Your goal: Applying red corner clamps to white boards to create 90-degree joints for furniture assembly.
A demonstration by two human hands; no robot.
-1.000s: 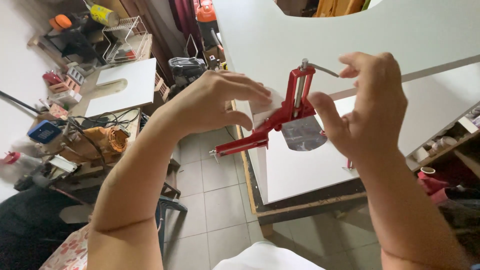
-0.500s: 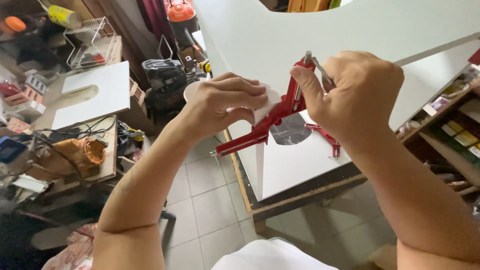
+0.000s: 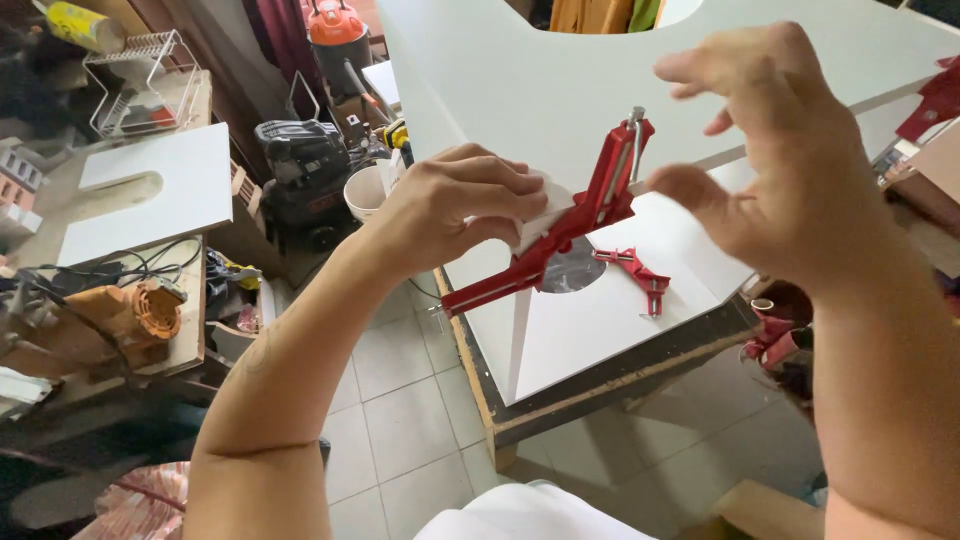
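Since 0.5 s ago, the right hand has let go of the clamp's metal screw handle and drawn back; it now hangs just beside it with fingers spread wide, holding nothing.

Head view: the left hand is closed over the upper corner where 2 white laminated boards meet, its fingers pressing on the board edge right next to the red metal corner clamp. That clamp sits on the top corner of the joint, its long arm slanting down to the left. A 2nd, smaller red corner clamp lies lower, on the flat white panel over the dark-edged workbench. To the left, apart from the work, stand a black and orange power tool, a white plastic cup and a white board with a slot cut in it.

Judging by the released handle, the step in hand is tightening the clamp on the corner, between turns. The next move seems to call for a fresh grip on the handle while the left hand keeps the boards flush.
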